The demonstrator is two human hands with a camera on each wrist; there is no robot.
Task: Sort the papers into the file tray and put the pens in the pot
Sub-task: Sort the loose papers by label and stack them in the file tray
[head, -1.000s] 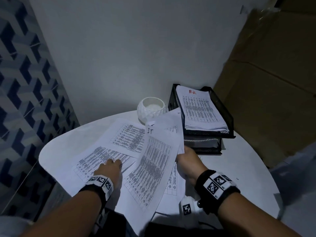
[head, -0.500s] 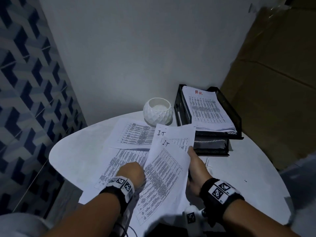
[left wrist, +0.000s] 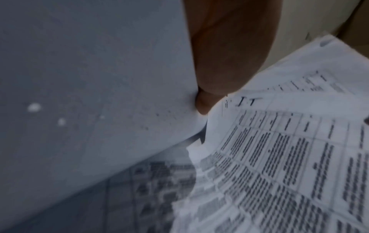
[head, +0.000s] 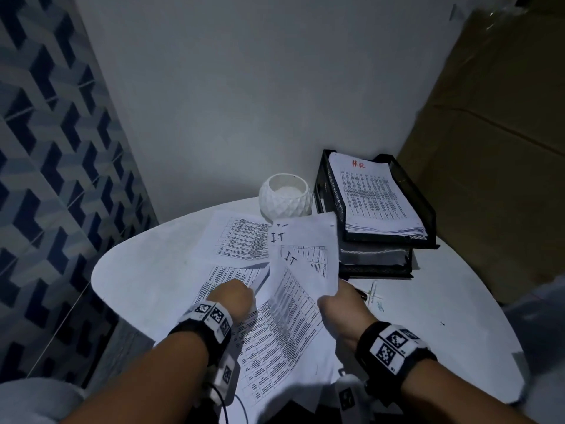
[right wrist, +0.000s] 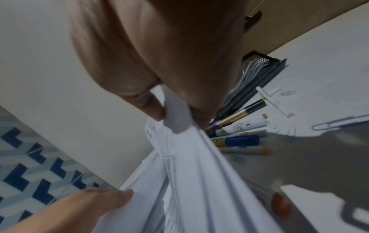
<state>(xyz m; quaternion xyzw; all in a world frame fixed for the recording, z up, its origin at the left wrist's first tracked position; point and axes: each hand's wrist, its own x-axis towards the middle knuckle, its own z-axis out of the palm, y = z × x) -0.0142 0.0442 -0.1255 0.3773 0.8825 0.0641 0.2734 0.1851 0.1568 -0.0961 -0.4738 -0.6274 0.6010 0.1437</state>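
Hiding pens (right wrist: pixel 237 138): IT sheets (head: pixel 301 270) pinched by R hand (head: pixel 342 310).

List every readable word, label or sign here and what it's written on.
"H.R", red handwriting: top sheet in the file tray.
"I.T": rear held sheet.
"I.T": front held sheet.
Printed tables, wristband markers, pen labels: too small or blurred.
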